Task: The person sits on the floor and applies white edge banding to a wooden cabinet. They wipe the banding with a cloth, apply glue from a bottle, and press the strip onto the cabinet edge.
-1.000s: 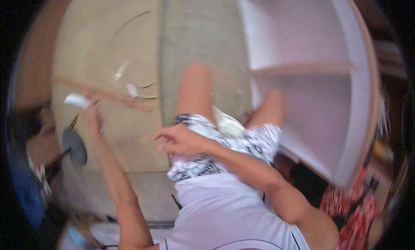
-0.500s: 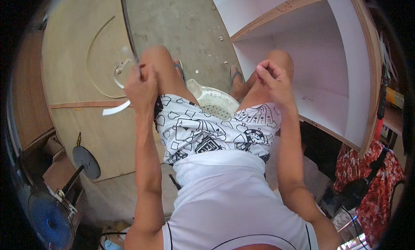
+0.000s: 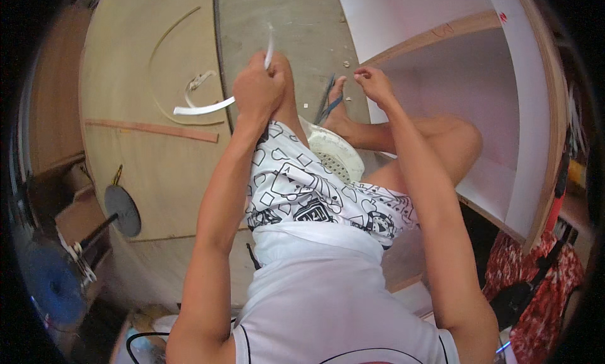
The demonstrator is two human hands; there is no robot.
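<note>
A curved white strip (image 3: 203, 110) runs through my left hand (image 3: 257, 92), which is closed around it above my left knee. One end sticks out to the left over the plywood sheet, and the other rises beyond my knuckles. My right hand (image 3: 373, 85) is raised ahead of my right leg, close to the front edge of the white cabinet (image 3: 441, 71). Its thumb and fingers are pinched together; whatever may lie between them is too small to make out.
On the plywood sheet (image 3: 183, 187) at left lie a flat wooden strip (image 3: 154, 130), a thin curved strip (image 3: 153, 49) and a whitish twisted piece (image 3: 200, 80). A dark disc (image 3: 123, 211) stands near its lower edge. Below me is a white plastic seat (image 3: 321, 137). Red patterned cloth (image 3: 548, 288) hangs at right.
My left hand has moved forward and right with the white strip. My right hand has reached forward and left. My right knee has swung outward, and the view has shifted.
</note>
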